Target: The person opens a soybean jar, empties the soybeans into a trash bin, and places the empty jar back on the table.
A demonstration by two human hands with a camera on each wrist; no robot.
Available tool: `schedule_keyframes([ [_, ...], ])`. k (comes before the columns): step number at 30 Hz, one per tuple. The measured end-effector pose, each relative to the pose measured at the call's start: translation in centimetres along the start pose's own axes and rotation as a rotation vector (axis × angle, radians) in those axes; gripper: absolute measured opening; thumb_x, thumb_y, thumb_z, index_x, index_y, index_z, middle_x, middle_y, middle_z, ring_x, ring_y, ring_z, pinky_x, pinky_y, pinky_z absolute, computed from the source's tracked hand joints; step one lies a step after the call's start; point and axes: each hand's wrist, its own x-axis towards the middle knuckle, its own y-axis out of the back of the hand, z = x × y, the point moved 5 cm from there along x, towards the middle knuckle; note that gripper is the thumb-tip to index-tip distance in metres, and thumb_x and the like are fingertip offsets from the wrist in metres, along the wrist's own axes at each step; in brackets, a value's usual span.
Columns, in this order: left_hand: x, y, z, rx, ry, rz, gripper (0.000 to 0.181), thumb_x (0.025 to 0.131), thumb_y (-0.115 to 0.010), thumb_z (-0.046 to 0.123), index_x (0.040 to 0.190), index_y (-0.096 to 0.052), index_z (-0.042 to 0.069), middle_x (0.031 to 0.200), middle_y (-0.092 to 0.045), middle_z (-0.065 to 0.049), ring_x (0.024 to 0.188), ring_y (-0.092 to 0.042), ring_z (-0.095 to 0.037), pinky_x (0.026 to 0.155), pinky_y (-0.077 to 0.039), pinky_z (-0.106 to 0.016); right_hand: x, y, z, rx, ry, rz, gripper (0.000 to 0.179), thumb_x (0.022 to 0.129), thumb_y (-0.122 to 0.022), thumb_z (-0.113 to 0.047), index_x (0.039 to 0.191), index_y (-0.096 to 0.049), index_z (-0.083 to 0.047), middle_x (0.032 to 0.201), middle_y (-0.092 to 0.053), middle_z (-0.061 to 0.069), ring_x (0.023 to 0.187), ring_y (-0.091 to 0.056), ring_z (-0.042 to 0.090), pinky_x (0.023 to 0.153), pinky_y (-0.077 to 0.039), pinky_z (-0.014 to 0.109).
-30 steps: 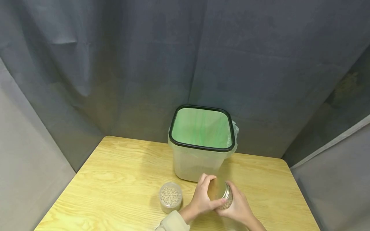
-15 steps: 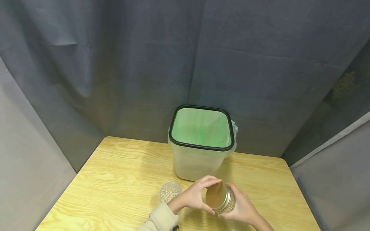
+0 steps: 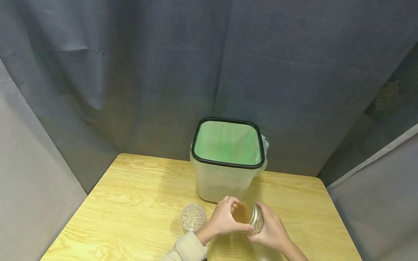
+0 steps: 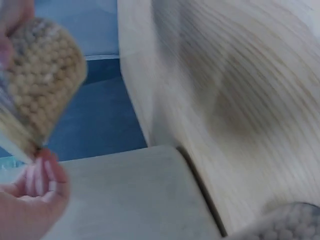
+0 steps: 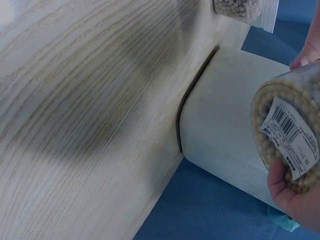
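Observation:
A clear jar [image 3: 259,222] of small round beige balls is tilted on its side above the table, its lid end to the left. My right hand [image 3: 272,232] holds its body; in the right wrist view a barcode label [image 5: 291,135] shows on the jar's base. My left hand [image 3: 223,219] grips the rim of the brown-gold lid [image 3: 241,213], thumb near and fingers at the far side. In the left wrist view, blurred fingertips [image 4: 47,175] touch the lid edge. Left of the hands stands a lidless clear tub [image 3: 193,217] of similar balls, partly behind my left wrist.
A pale bin [image 3: 222,183] with a black rim and a green-tinted inside stands just beyond the hands. Bag plastic [image 3: 265,154] bulges at its right side. The wooden table [image 3: 130,210] runs back to a dark grey curtain [image 3: 163,72].
Half a second ago my left hand was spread wider around the lid; now its fingers close on the rim again. The lid faces more leftward now. My right hand keeps holding the jar.

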Motion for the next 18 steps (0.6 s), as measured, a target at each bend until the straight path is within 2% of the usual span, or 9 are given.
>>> schedule_keyframes([
  [2, -0.1, 0.0, 0.1, 0.017, 0.022, -0.011, 0.076, 0.055, -0.080, 0.053, 0.112, -0.052, 0.012, 0.098, -0.052, 0.005, 0.088, -0.050, -0.008, 0.073, -0.044, -0.021, 0.1, 0.0, -0.1, -0.022, 0.019, 0.012, 0.092, 0.041, -0.088, -0.034, 0.115, -0.047, 0.004, 0.099, -0.059, 0.014, 0.081, -0.061, 0.025, 0.064, -0.053, 0.035],
  [4, -0.1, 0.1, 0.3, 0.017, -0.029, -0.061, 0.083, 0.058, -0.080, 0.050, 0.124, -0.047, 0.013, 0.109, -0.051, 0.001, 0.096, -0.049, -0.010, 0.078, -0.044, -0.024, 0.1, 0.1, 0.0, -0.018, 0.032, 0.011, 0.093, 0.041, -0.088, -0.035, 0.115, -0.048, 0.004, 0.099, -0.059, 0.014, 0.081, -0.061, 0.026, 0.064, -0.053, 0.036],
  [6, -0.1, 0.3, 0.6, -0.012, -0.129, -0.141, 0.093, 0.061, -0.082, 0.041, 0.137, -0.036, 0.015, 0.126, -0.043, -0.003, 0.110, -0.045, -0.013, 0.087, -0.042, -0.027, 0.1, 0.1, 0.1, 0.007, 0.037, -0.005, 0.093, 0.043, -0.088, -0.040, 0.115, -0.047, 0.004, 0.099, -0.059, 0.012, 0.082, -0.061, 0.025, 0.065, -0.053, 0.036],
  [8, 0.0, 0.5, 0.9, -0.045, -0.252, -0.219, 0.101, 0.061, -0.084, 0.030, 0.142, -0.027, 0.015, 0.138, -0.032, -0.005, 0.122, -0.038, -0.016, 0.097, -0.036, -0.031, 0.1, 0.1, 0.2, 0.040, 0.035, -0.023, 0.094, 0.045, -0.087, -0.044, 0.115, -0.047, 0.004, 0.099, -0.060, 0.010, 0.082, -0.061, 0.024, 0.066, -0.053, 0.036],
  [10, 0.0, 0.9, 1.2, -0.073, -0.363, -0.275, 0.104, 0.059, -0.085, 0.021, 0.143, -0.026, 0.013, 0.144, -0.025, -0.005, 0.129, -0.030, -0.019, 0.102, -0.030, -0.035, 0.2, 0.1, 0.2, 0.065, 0.031, -0.034, 0.095, 0.045, -0.087, -0.045, 0.116, -0.047, 0.004, 0.100, -0.060, 0.009, 0.083, -0.061, 0.024, 0.067, -0.053, 0.037],
  [12, 0.1, 1.2, 1.3, -0.093, -0.429, -0.295, 0.101, 0.058, -0.086, 0.017, 0.142, -0.030, 0.010, 0.144, -0.028, -0.005, 0.130, -0.030, -0.018, 0.103, -0.029, -0.035, 0.3, 0.1, 0.2, 0.076, 0.030, -0.044, 0.096, 0.044, -0.087, -0.044, 0.117, -0.047, 0.003, 0.101, -0.060, 0.007, 0.084, -0.060, 0.022, 0.068, -0.053, 0.037],
  [14, 0.1, 1.4, 1.3, -0.110, -0.443, -0.298, 0.097, 0.058, -0.086, 0.015, 0.140, -0.034, 0.009, 0.141, -0.033, -0.005, 0.127, -0.034, -0.015, 0.101, -0.032, -0.032, 0.3, 0.2, 0.1, 0.082, 0.031, -0.045, 0.096, 0.043, -0.088, -0.042, 0.117, -0.046, 0.003, 0.101, -0.060, 0.007, 0.084, -0.060, 0.022, 0.068, -0.052, 0.036],
  [18, 0.2, 1.4, 1.0, -0.137, -0.371, -0.271, 0.096, 0.055, -0.087, 0.017, 0.138, -0.038, 0.011, 0.134, -0.040, -0.004, 0.117, -0.042, -0.011, 0.089, -0.041, -0.021, 0.3, 0.2, 0.0, 0.092, 0.047, -0.050, 0.096, 0.043, -0.088, -0.042, 0.117, -0.046, 0.003, 0.100, -0.060, 0.006, 0.082, -0.060, 0.021, 0.066, -0.053, 0.034],
])
